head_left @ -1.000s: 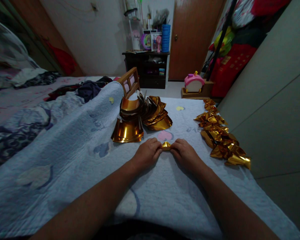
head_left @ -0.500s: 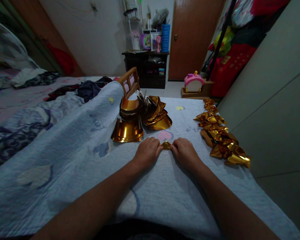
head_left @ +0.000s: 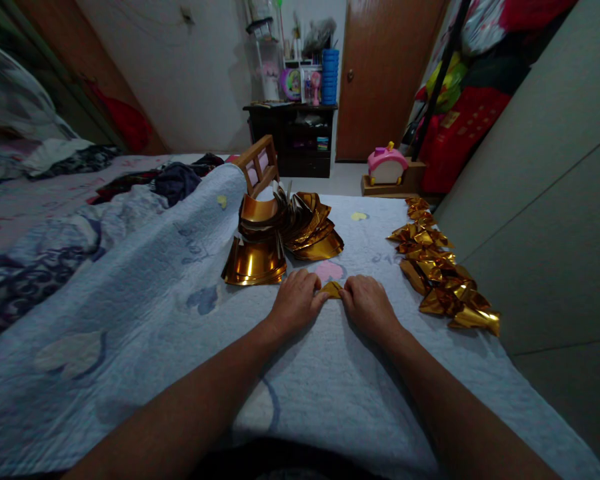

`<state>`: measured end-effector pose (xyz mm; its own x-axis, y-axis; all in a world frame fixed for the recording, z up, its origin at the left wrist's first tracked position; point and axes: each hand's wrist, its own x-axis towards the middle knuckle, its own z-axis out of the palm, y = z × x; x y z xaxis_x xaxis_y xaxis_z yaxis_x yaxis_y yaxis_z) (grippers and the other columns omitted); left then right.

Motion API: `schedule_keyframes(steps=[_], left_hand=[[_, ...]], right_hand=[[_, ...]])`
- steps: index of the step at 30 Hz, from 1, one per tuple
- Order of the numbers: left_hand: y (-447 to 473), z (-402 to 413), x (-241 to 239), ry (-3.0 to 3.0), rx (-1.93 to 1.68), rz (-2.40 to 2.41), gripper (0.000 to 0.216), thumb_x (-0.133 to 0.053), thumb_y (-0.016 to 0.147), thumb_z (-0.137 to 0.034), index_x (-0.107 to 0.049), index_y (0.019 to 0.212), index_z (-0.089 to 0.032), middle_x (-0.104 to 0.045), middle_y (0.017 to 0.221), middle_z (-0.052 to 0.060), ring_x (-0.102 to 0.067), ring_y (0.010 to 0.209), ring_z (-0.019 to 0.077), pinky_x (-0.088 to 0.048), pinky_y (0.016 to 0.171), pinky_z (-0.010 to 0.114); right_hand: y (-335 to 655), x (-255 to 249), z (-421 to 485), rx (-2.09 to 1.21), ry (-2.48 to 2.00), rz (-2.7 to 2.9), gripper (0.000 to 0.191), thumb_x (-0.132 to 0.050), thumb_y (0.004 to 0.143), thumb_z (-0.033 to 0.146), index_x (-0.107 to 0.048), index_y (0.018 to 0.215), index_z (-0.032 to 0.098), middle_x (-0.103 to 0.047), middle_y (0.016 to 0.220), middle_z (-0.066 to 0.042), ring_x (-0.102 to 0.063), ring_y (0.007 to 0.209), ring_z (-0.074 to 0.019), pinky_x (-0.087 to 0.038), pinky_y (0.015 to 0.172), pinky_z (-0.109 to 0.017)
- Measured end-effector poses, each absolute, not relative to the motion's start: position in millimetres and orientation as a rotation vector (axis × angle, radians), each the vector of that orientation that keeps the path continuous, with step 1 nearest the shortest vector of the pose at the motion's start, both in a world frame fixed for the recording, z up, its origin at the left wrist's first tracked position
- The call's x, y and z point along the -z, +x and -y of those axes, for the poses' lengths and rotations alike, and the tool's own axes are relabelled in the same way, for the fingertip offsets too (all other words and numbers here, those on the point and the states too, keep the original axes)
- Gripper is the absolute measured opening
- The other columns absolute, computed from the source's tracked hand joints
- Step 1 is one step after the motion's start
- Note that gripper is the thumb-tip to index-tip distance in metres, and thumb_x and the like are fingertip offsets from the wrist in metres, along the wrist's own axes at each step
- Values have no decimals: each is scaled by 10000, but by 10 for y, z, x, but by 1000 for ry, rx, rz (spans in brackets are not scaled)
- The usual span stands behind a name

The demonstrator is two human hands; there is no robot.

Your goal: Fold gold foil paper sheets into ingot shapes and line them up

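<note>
A small folded piece of gold foil paper lies on the pale blue quilt between my two hands. My left hand pinches its left end with curled fingers. Its right end is pinched the same way by my right hand. Both hands rest on the quilt and press the piece down. Most of the gold piece is covered by my fingers.
A stack of curved gold paper sheets stands just beyond my hands. A row of several folded gold pieces runs along the quilt's right edge beside a grey wall panel. Bedding and clothes lie at left; a dark shelf unit and a door stand beyond.
Both hands have slid slightly away from me along the quilt with the gold piece. The piece looks pressed flatter between my fingers than a second ago.
</note>
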<state>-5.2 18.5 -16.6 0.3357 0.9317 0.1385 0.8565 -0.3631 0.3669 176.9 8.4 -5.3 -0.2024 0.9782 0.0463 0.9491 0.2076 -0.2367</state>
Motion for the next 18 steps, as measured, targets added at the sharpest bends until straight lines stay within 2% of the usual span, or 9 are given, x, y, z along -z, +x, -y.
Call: schedule_keyframes(steps=[3, 8, 12, 15, 18], left_hand=[[-52, -221, 151, 2295, -503, -1579, 192, -716, 874, -347, -627, 891, -178, -624, 933, 48, -550, 926, 238, -397, 815, 344], [-32, -250, 126, 2185, -606, -1507, 159, -735, 824, -258, -603, 783, -180, -626, 807, 12, -547, 836, 208, -374, 748, 311], [-34, -243, 94, 2009, -684, -1394, 77, -719, 794, -190, -646, 807, -169, -608, 718, -15, -544, 732, 172, -367, 670, 274], [-48, -240, 86, 1901, -737, -1264, 57, -693, 798, -194, -696, 847, -166, -643, 763, -7, -564, 726, 159, -391, 671, 262], [-53, -239, 91, 1835, -806, -1197, 77, -682, 803, -233, -704, 820, -162, -655, 801, 7, -580, 753, 158, -417, 695, 260]], right_hand=[[1774, 69, -88, -229, -1838, 2287, 147, -566, 975, 243, -669, 910, 162, -702, 932, -103, -604, 898, -246, -313, 754, -335], [1795, 116, -91, -255, -1797, 2263, 136, -567, 958, 230, -647, 865, 173, -687, 900, -101, -592, 871, -251, -334, 752, -342], [1848, 184, -91, -304, -1679, 2133, 37, -589, 908, 194, -619, 905, 171, -654, 918, -98, -579, 887, -248, -389, 793, -340], [1893, 210, -92, -356, -1502, 2050, 163, -604, 882, 216, -616, 1031, 152, -635, 1017, -125, -569, 962, -257, -428, 859, -358], [1909, 184, -89, -536, -1381, 2032, 178, -567, 909, 266, -646, 1028, 161, -654, 991, -111, -581, 944, -248, -439, 860, -366]])
